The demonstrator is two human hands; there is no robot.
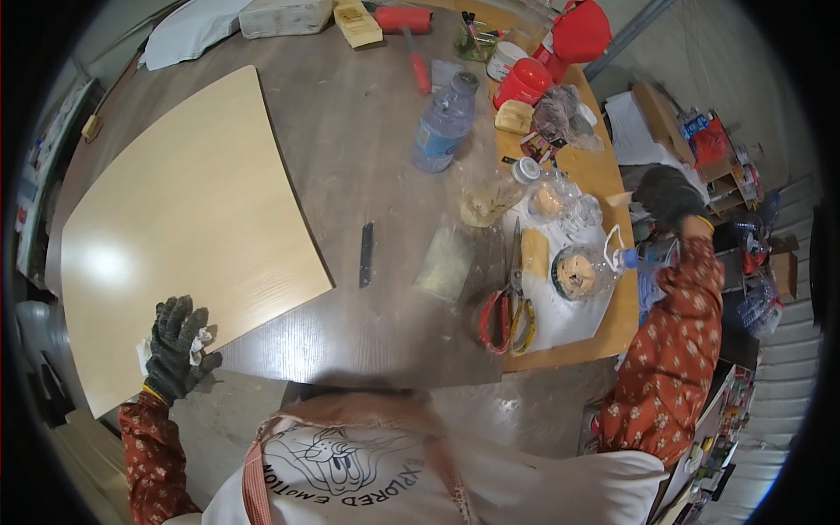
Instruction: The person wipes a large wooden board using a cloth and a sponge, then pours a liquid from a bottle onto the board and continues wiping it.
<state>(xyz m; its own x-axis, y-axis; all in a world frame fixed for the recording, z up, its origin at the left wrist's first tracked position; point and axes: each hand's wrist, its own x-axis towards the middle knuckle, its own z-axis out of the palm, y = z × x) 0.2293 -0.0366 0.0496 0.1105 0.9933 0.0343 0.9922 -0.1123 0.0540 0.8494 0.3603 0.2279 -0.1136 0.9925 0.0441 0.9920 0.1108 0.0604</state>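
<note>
A pale wood-grain panel [188,210] with a curved far edge lies on the left of the table. Dark grey work glove on, my left hand [178,346] rests at the panel's near edge, its fingers curled over a crumpled white cloth or tissue [201,339]. My right hand [669,197], gloved too, is out past the table's right edge. A small pale, flat, wooden-looking piece [619,199] sticks out from its fingers. Below that hand lies a cut clear bottle [586,269] with a blue cap, holding beige paste.
Between panel and bottles lies a black flat strip [366,254]. Red-and-yellow scissors [507,319], a clear water bottle [444,122] and a yellow sponge block [535,254] stand or lie to the right. A red-handled roller [416,52] is at the back; cluttered shelves [735,175] stand beyond.
</note>
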